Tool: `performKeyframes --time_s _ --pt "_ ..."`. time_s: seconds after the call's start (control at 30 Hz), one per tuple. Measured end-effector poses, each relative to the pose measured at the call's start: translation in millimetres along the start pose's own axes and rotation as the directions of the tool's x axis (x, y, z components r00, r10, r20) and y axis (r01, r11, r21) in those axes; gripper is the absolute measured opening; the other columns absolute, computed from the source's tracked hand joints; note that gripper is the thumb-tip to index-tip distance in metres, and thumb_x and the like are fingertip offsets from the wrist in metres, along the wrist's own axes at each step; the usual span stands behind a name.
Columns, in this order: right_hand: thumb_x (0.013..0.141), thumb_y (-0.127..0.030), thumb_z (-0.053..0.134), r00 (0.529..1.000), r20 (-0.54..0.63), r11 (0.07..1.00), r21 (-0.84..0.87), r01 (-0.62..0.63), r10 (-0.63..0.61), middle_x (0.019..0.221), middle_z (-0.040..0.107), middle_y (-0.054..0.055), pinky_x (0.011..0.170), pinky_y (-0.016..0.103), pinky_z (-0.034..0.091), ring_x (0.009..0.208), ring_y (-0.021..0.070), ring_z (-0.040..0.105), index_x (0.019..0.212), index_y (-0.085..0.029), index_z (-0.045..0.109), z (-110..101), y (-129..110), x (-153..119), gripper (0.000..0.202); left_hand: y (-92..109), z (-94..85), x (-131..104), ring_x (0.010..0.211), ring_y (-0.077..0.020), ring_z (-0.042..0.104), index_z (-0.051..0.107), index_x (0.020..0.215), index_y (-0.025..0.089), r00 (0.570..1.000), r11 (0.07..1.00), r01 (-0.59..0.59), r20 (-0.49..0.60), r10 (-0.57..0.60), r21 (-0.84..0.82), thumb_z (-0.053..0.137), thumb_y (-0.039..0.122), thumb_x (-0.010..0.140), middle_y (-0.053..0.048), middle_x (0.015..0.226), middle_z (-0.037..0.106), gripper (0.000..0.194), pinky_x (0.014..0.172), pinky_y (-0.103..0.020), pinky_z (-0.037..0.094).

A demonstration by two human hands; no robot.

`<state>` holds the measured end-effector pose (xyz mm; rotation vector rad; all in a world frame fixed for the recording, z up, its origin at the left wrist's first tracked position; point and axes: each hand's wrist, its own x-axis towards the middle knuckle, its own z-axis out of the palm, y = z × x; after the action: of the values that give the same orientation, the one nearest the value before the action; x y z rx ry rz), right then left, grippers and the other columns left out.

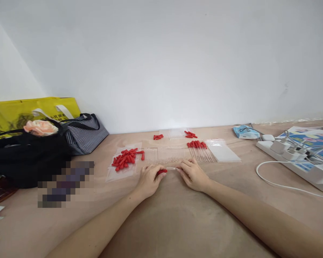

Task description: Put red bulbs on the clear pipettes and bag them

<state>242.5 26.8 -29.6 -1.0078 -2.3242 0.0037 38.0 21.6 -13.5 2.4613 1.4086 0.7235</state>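
My left hand (pixel 150 179) pinches a red rubber dropper bulb (pixel 162 171) close above the table. My right hand (pixel 192 174) is closed on a thin clear dropper tube (pixel 172 168), which spans the gap between the hands. Whether the tube sits inside the bulb is hidden by my left fingers. Just beyond the hands lies a row of bare clear tubes (pixel 171 154). To its right, several droppers with red bulbs (pixel 197 144) lie side by side. A heap of loose red bulbs (pixel 126 159) rests on a clear plastic bag (pixel 112 175) left of my left hand.
Farther back lie small groups of red bulbs (pixel 158 137) and more tubes (pixel 177 134). A zip bag (pixel 223 151) is at right, near a white power strip (pixel 290 161) with cables. Bags, including a black one (pixel 29 157), stand left; a blurred patch (pixel 66 184) lies before them.
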Motion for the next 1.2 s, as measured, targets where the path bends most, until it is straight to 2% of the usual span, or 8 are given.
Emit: performKeyframes --time_s 0.3,0.47,0.67,0.8,0.93,1.2 --pt "0.084 -0.018 0.037 0.997 -0.016 0.997 0.027 0.074 -0.074 0.082 0.060 0.004 0.076 0.030 0.028 0.076 0.0132 0.051 0.093 -0.017 0.054 0 -1 -1 0.019 0 -0.8 3 0.081 -0.0181 0.056 0.058 0.086 0.019 0.999 0.991 0.034 -0.005 -0.035 -0.128 0.045 0.025 0.082 -0.002 0.083 0.064 0.015 0.076 -0.031 0.040" --pt "0.084 -0.018 0.038 0.992 -0.027 0.992 0.040 0.121 -0.120 0.076 0.059 0.003 0.073 0.028 0.029 0.071 0.0121 0.050 0.091 -0.016 0.055 3 -2 -1 0.018 -4 -1.0 4 0.074 -0.0166 0.056 0.060 0.084 0.018 1.000 0.984 0.013 0.011 -0.011 -0.176 0.044 0.027 0.083 -0.001 0.076 0.063 0.019 0.071 -0.028 0.041" --pt "0.084 -0.020 0.039 0.987 -0.005 0.986 0.051 0.161 -0.161 0.069 0.058 0.001 0.069 0.028 0.027 0.062 0.0105 0.048 0.088 -0.016 0.056 1 -2 0 0.017 0 -3.1 1 0.072 -0.0161 0.055 0.060 0.080 0.019 0.999 0.995 -0.031 -0.023 0.029 -0.099 0.045 0.027 0.082 0.000 0.072 0.062 0.017 0.075 -0.032 0.037" --pt "0.083 -0.019 0.041 0.975 -0.004 0.975 0.025 0.220 -0.220 0.071 0.060 0.001 0.067 0.029 0.024 0.059 0.0098 0.046 0.086 -0.017 0.058 -4 2 1 0.017 2 -4.6 -3 0.071 -0.0155 0.054 0.059 0.077 0.019 0.990 0.990 -0.137 -0.031 0.137 -0.012 0.044 0.026 0.083 0.001 0.070 0.062 0.017 0.080 -0.036 0.032" --pt "0.084 -0.018 0.040 0.957 0.024 0.957 -0.017 0.289 -0.289 0.071 0.061 0.000 0.067 0.030 0.022 0.060 0.0098 0.046 0.083 -0.018 0.059 -8 5 0 0.018 4 -5.1 -6 0.073 -0.0147 0.054 0.058 0.077 0.020 0.970 0.968 -0.244 0.010 0.244 0.064 0.044 0.024 0.083 0.001 0.073 0.063 0.016 0.087 -0.039 0.024" --pt "0.084 -0.018 0.036 0.979 0.019 0.979 -0.004 0.203 -0.203 0.067 0.057 0.002 0.064 0.028 0.022 0.058 0.0104 0.042 0.082 -0.016 0.058 -3 -4 -1 0.022 5 -2.8 -7 0.070 -0.0145 0.052 0.055 0.077 0.018 0.953 0.949 -0.301 -0.014 0.303 0.093 0.039 0.025 0.085 0.000 0.071 0.061 0.019 0.085 -0.038 0.026"
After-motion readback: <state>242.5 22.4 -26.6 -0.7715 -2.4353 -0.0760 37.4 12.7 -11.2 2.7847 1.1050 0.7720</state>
